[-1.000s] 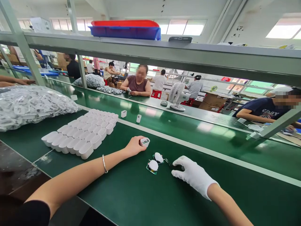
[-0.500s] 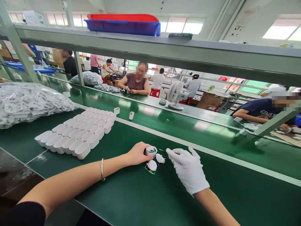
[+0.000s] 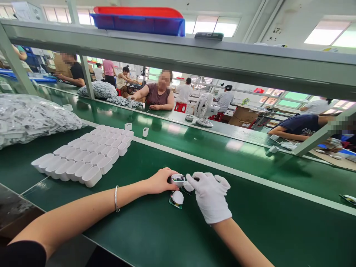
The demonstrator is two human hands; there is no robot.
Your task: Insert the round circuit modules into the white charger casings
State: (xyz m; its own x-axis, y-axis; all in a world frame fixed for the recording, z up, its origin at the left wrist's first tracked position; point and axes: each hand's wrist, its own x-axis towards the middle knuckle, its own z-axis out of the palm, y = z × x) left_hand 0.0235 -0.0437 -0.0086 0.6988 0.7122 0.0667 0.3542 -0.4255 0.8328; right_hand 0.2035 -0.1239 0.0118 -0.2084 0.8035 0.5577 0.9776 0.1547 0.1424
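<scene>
My bare left hand (image 3: 160, 180) is closed round a small white charger housing (image 3: 178, 180), held just above the green bench (image 3: 155, 233). My right hand (image 3: 210, 195), in a white glove, has its fingers curled beside the housing and pinches a thin dark tool that sticks out next to it. A small green circuit board with a white round part (image 3: 176, 198) lies on the bench just below both hands. A second such board (image 3: 188, 187) is partly hidden between the hands.
Rows of empty white housings (image 3: 86, 155) stand to the left, with a bag of white parts (image 3: 30, 118) beyond. Two loose housings (image 3: 145, 131) ride the belt. A fan (image 3: 203, 107) and several seated people are across the line. A metal shelf (image 3: 194, 55) runs overhead.
My gloved right hand has come left from the bench to meet the housing in my left hand. My left hand has moved slightly right and nearer the boards.
</scene>
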